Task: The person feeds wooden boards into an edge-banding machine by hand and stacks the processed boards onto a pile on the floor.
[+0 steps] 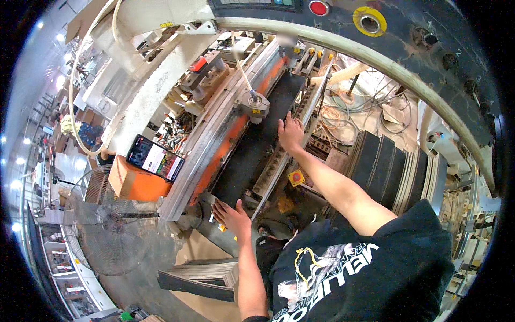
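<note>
A long dark board (245,170) lies in the machine, between an orange-edged rail (225,146) and a slotted metal strip (273,163). My right hand (291,132) rests at the board's right edge toward its far end, fingers stretched out. At the near end is my left hand (233,218), its fingers extended along the board's end and thumb apart. Neither hand grips anything that shows. Above the board's left side, close to my right hand, sits a grey metal clamp head (255,104).
Stacked dark panels (378,161) stand to the right, and more boards (206,278) lie low near my left forearm. A phone (155,157) leans on an orange block (134,180). A floor fan (110,222) stands at left. Overhead runs a control panel with a red button (318,7).
</note>
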`<state>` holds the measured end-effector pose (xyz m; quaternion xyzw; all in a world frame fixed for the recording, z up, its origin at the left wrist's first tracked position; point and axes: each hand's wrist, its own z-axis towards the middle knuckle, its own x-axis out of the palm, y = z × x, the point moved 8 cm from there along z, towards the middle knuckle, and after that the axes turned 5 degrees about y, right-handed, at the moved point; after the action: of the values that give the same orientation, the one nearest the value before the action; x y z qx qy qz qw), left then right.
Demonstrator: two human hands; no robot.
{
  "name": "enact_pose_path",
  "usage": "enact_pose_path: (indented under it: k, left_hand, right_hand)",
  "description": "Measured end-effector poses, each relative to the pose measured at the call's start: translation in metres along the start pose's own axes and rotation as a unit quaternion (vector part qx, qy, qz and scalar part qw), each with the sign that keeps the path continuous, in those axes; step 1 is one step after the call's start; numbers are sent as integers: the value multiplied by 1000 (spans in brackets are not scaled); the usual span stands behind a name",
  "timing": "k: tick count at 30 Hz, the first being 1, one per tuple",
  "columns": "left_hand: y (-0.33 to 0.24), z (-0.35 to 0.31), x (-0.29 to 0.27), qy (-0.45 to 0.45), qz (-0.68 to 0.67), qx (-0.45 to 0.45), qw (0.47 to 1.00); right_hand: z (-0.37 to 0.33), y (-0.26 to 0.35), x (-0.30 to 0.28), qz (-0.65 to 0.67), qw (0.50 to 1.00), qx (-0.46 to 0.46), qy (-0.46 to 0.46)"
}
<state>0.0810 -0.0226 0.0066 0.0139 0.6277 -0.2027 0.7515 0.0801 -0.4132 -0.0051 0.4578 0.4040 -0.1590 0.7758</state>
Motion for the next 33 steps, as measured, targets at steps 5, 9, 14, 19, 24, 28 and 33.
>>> enact_pose_path:
  k: [5,9,14,19,24,28,33]
  left_hand:
    - [0,-3,2,9,-17,-13,1000]
    - [2,-2,4,3,-32,-1,999]
    - [4,-3,-6,8,-80,19,997]
    - [4,-1,-36,-9,-186,132,974]
    - [5,17,-42,60,-138,237,960]
    - [8,28,-42,108,-172,259,944]
    - [13,39,-43,105,-191,287,933]
  right_hand:
    - [1,-1,0,-10,1000,1,10]
    - [-1,3,-7,-36,999,-3,16]
    - [-6,11,-8,-25,996,18,88]
    - [-81,46,21,215,941,164,202]
    - [-103,-9,104,438,809,328,213]
    - [-116,-1,67,432,800,371,190]
    - [-132,11,18,471,763,428,110]
